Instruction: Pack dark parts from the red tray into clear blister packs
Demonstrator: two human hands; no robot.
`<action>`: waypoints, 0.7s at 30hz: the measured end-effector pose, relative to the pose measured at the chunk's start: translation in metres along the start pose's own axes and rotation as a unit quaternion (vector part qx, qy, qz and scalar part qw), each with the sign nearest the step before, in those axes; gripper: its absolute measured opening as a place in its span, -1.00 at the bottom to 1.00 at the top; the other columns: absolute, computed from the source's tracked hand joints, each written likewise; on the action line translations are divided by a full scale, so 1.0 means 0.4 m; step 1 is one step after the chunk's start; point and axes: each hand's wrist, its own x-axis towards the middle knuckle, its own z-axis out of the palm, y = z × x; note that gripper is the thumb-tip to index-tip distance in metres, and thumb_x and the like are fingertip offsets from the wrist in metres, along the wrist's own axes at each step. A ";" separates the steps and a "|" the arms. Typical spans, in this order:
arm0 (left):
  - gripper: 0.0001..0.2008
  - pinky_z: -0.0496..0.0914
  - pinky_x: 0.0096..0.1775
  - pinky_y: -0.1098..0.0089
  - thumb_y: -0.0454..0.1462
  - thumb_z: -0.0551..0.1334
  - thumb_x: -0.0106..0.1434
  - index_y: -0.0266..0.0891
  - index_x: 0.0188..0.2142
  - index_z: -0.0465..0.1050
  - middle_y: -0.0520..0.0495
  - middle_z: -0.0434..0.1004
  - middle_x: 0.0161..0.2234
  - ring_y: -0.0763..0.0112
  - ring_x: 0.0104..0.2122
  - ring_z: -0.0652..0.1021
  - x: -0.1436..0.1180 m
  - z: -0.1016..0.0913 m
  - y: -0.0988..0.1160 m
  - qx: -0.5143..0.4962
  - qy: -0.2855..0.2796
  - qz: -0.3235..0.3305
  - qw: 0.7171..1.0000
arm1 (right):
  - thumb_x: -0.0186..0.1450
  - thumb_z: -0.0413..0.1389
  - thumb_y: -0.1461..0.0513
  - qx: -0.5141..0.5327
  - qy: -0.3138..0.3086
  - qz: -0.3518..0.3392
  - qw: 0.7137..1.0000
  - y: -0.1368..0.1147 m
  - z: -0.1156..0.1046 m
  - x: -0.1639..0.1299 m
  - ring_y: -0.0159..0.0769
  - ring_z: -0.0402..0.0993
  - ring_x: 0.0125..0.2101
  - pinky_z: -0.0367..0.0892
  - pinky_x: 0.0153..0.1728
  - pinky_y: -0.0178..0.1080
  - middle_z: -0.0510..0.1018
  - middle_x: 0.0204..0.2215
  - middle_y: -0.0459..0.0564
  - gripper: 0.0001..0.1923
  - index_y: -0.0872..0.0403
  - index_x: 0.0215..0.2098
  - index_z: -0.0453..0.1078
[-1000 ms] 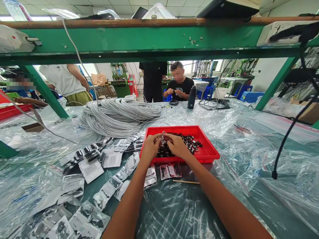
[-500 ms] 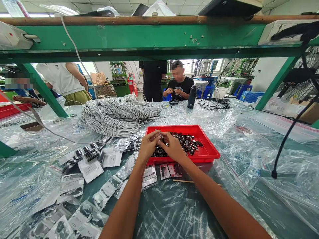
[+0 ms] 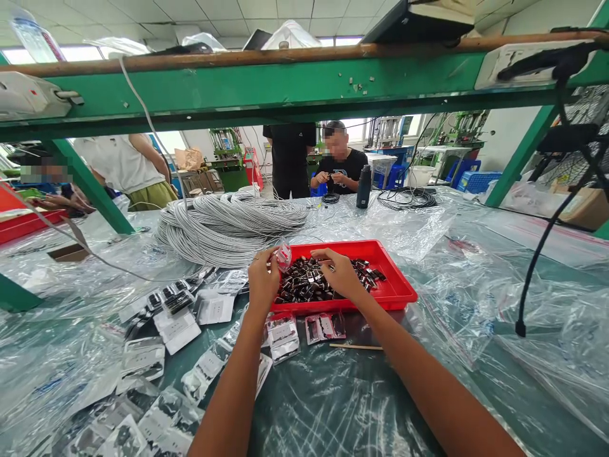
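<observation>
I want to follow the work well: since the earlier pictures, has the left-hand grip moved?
Yes. Judged against the red tray, the left-hand grip has moved left, and is now mostly outside the tray's left edge.

Pretty typical workshop: white panel ceiling (image 3: pixel 257 9) along the top of the frame, pale wall (image 3: pixel 507 120) at upper right, and windows (image 3: pixel 356 131) glowing bright across the back. There's a chunky green beam (image 3: pixel 266 86) with a brown edge (image 3: pixel 238 58) running right across the upper part. Green machines (image 3: pixel 226 152) and blue stools (image 3: pixel 396 178) sit behind the desk (image 3: pixel 366 374), its top dark green.
</observation>
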 end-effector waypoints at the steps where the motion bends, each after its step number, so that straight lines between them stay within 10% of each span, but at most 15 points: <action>1: -0.65 0.44 -0.03 0.19 -0.30 0.06 0.24 -0.24 -0.08 0.52 -0.17 0.60 -0.12 0.19 -0.13 0.57 -0.001 -0.012 0.008 -0.007 -0.006 -0.007 1.000 | 0.14 -0.04 0.42 0.001 0.004 -0.006 1.000 -0.007 -0.006 0.004 -0.22 0.57 -0.12 0.47 -0.05 -0.12 0.64 -0.15 0.05 -0.62 0.08 -0.16 0.48; 7: -0.63 0.51 -0.25 0.30 -0.24 0.04 0.25 -0.24 -0.04 0.49 -0.11 0.63 -0.19 0.29 -0.33 0.62 -0.088 -0.125 0.051 -0.054 -0.143 -0.072 0.986 | 0.15 -0.05 0.34 0.035 0.063 -0.020 0.997 -0.060 -0.066 0.026 -0.20 0.57 -0.19 0.50 -0.16 -0.12 0.62 -0.22 0.05 -0.66 0.08 -0.17 0.46; 12: -0.63 0.47 -0.15 0.18 -0.31 -0.03 0.25 -0.25 -0.12 0.52 -0.23 0.56 -0.12 0.13 -0.18 0.58 -0.257 -0.277 0.027 0.169 -0.054 -0.013 0.984 | 0.20 -0.06 0.33 0.010 0.065 -0.056 0.996 -0.150 -0.124 0.000 -0.24 0.55 -0.22 0.48 -0.23 -0.17 0.59 -0.22 0.02 -0.69 0.07 -0.18 0.45; 16: -0.64 0.46 -0.14 0.19 -0.25 -0.06 0.32 -0.23 -0.13 0.49 -0.21 0.53 -0.15 0.16 -0.21 0.57 -0.366 -0.360 -0.018 0.213 -0.091 -0.018 0.973 | 0.27 -0.03 0.29 -0.100 -0.087 -0.075 0.988 -0.216 -0.172 -0.076 -0.24 0.55 -0.32 0.45 -0.26 -0.18 0.61 -0.32 0.01 -0.76 0.07 -0.23 0.47; 21: -0.61 0.41 0.03 0.18 -0.20 0.07 0.30 -0.23 0.09 0.38 -0.26 0.41 0.07 0.11 0.05 0.48 -0.347 -0.342 -0.101 0.250 -0.154 -0.031 0.956 | 0.31 -0.04 0.26 -0.226 -0.307 -0.070 0.922 -0.164 -0.202 -0.258 -0.16 0.57 -0.27 0.46 -0.20 -0.12 0.62 -0.26 0.06 -0.75 0.04 -0.22 0.48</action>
